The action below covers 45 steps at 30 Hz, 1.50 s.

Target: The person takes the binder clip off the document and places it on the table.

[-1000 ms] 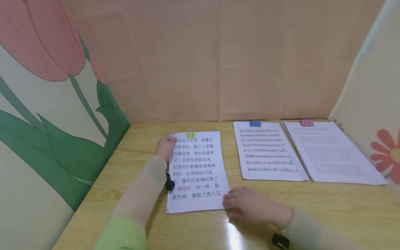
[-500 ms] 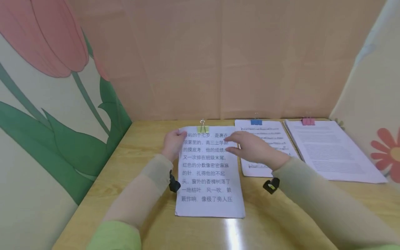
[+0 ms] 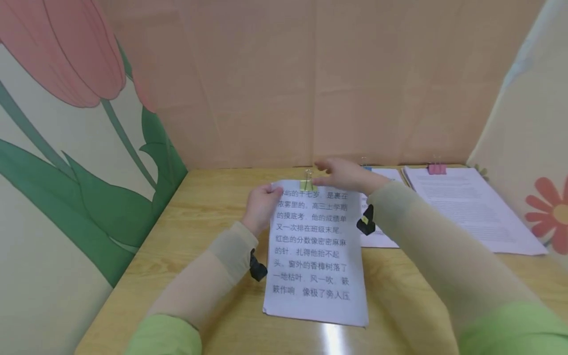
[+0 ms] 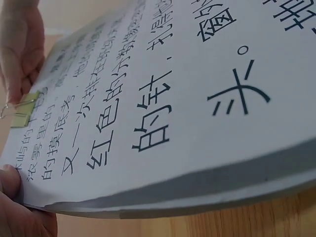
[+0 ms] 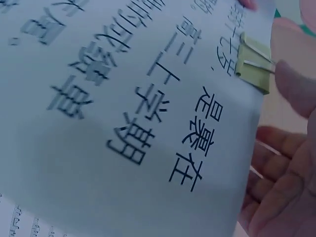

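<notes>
A stack of white paper (image 3: 312, 236) printed with large Chinese characters is raised off the wooden table, at least along its upper end. My left hand (image 3: 262, 207) pinches its upper left corner, thumb on top. A yellow binder clip (image 3: 308, 186) grips the middle of the top edge, its wire handles sticking up. Beside the clip is my right hand (image 3: 348, 175), its fingers apart and behind the top edge. In the right wrist view the right thumb (image 5: 296, 86) lies at the tip of the clip's wire handle; whether it touches is unclear.
Sheet music (image 3: 381, 241) with a blue binder clip (image 3: 367, 168) lies behind to the right, partly covered by the held stack and right arm. Farther right lies a text stack (image 3: 475, 212) with a pink binder clip (image 3: 437, 169). A draped wall stands behind the table (image 3: 195, 212).
My left hand has brought the clipped stack rightward and lifted it. My right hand has left the stack's lower right corner and moved up to the yellow binder clip.
</notes>
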Each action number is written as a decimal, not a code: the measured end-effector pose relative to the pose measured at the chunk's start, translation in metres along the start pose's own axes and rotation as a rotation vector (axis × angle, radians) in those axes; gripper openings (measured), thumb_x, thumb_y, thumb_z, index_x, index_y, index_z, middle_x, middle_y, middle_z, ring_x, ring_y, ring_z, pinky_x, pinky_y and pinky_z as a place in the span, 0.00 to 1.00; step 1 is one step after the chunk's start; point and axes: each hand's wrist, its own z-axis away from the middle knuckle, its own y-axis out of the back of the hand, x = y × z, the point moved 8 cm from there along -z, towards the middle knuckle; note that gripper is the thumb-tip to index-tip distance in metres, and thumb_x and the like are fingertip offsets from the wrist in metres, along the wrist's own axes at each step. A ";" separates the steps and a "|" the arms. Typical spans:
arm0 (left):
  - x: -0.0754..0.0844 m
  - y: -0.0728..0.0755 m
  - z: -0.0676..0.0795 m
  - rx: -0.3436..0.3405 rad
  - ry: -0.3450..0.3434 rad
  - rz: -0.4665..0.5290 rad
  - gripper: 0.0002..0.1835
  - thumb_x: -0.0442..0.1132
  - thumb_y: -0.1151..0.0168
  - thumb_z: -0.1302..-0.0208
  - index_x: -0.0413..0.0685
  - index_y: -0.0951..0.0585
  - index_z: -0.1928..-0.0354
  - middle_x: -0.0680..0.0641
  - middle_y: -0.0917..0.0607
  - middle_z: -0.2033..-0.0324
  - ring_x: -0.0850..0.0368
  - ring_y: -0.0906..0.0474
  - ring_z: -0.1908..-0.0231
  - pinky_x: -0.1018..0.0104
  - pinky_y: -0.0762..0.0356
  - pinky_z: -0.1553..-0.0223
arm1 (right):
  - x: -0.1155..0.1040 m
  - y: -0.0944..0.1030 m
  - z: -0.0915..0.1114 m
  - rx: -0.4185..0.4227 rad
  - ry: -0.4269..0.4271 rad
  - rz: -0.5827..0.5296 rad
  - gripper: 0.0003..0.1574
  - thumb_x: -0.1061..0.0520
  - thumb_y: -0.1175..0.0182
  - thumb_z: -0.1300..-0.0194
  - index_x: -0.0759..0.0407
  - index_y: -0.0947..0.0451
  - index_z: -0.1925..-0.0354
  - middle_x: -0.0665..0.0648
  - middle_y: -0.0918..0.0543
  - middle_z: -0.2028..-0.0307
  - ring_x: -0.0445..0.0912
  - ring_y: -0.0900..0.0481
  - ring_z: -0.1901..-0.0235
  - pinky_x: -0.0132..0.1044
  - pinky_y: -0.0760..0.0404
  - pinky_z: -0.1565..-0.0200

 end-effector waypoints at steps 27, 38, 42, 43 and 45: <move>0.007 -0.011 0.022 -0.001 -0.061 0.080 0.12 0.42 0.44 0.30 0.42 0.17 0.56 0.45 0.14 0.67 0.52 0.17 0.68 0.63 0.17 0.64 | -0.006 -0.002 0.000 -0.244 -0.113 -0.384 0.40 0.35 0.37 0.41 0.57 0.28 0.39 0.59 0.23 0.46 0.55 0.30 0.43 0.54 0.36 0.39; 0.008 -0.010 0.023 0.028 -0.036 0.119 0.11 0.41 0.43 0.31 0.42 0.17 0.55 0.45 0.14 0.67 0.51 0.17 0.68 0.63 0.17 0.65 | -0.007 0.001 -0.004 -0.190 -0.116 -0.417 0.35 0.39 0.35 0.41 0.60 0.25 0.44 0.58 0.22 0.53 0.54 0.30 0.46 0.52 0.36 0.40; 0.008 -0.010 0.024 0.022 -0.034 0.128 0.11 0.41 0.43 0.31 0.42 0.17 0.55 0.45 0.14 0.66 0.51 0.16 0.68 0.63 0.17 0.66 | -0.008 0.001 -0.002 -0.187 -0.123 -0.421 0.34 0.39 0.35 0.41 0.59 0.25 0.45 0.59 0.23 0.53 0.54 0.31 0.47 0.50 0.35 0.42; 0.008 -0.010 0.025 0.020 -0.033 0.127 0.11 0.41 0.43 0.31 0.42 0.17 0.55 0.45 0.14 0.66 0.51 0.16 0.68 0.63 0.17 0.66 | -0.008 0.001 -0.002 -0.189 -0.125 -0.420 0.34 0.39 0.35 0.41 0.58 0.25 0.45 0.59 0.22 0.53 0.54 0.30 0.48 0.50 0.33 0.43; 0.008 -0.010 0.025 0.016 -0.029 0.127 0.12 0.42 0.44 0.30 0.42 0.17 0.56 0.44 0.14 0.67 0.51 0.16 0.69 0.62 0.17 0.67 | -0.008 0.001 -0.001 -0.186 -0.123 -0.410 0.34 0.37 0.35 0.42 0.57 0.25 0.46 0.58 0.22 0.52 0.53 0.29 0.48 0.49 0.32 0.44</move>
